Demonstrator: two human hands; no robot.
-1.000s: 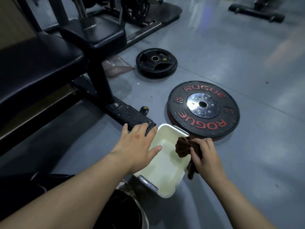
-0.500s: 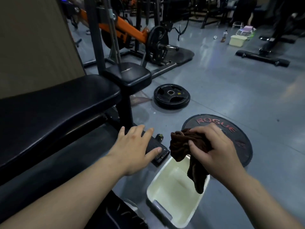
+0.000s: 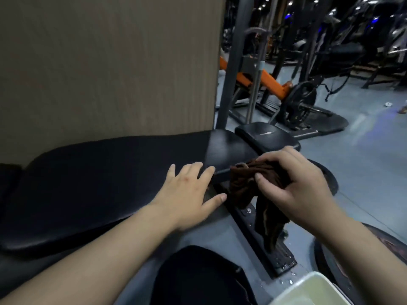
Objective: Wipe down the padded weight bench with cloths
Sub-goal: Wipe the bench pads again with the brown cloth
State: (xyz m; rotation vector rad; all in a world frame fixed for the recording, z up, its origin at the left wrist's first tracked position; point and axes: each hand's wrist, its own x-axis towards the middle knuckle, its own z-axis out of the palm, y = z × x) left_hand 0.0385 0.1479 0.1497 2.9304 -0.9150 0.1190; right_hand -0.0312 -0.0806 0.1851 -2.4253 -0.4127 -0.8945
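With bench pad (image 3: pixel 105 179) running lengthwise to my left, left hand (image 3: pixel 189 194) lay flat and empty on its edge, nearer, while right hand (image 3: pixel 295 186) clutched cloth (image 3: pixel 244 183).

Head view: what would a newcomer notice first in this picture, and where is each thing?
First, the right hand at centre right, gripping a bunched brown cloth that hangs down beside the bench. Next, the left hand, spread flat on the edge of the long black bench pad. A cream basin shows at the lower right corner.

left hand (image 3: pixel 189 194) splayed — right hand (image 3: pixel 295 183) clenched
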